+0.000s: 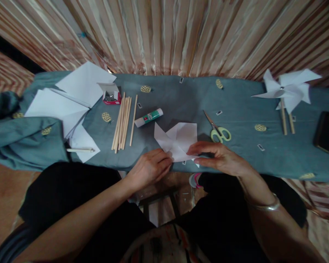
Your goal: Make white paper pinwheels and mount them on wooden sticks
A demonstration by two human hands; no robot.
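Observation:
A white paper pinwheel, partly folded, lies at the front edge of the cloth-covered table between my hands. My left hand is closed, its fingertips pinching the paper's lower left edge. At the lower right side my right hand grips the paper between bent fingers and thumb. A small white corner shows by that thumb. Scissors with light green handles rest just beyond my right hand. Behind the paper, to the left, lies a glue stick with a green label.
Thin wooden sticks lie left of the glue stick, beside an open red box of small metal pieces. White paper sheets and a pen are at far left. Finished pinwheels on sticks and a dark phone lie right.

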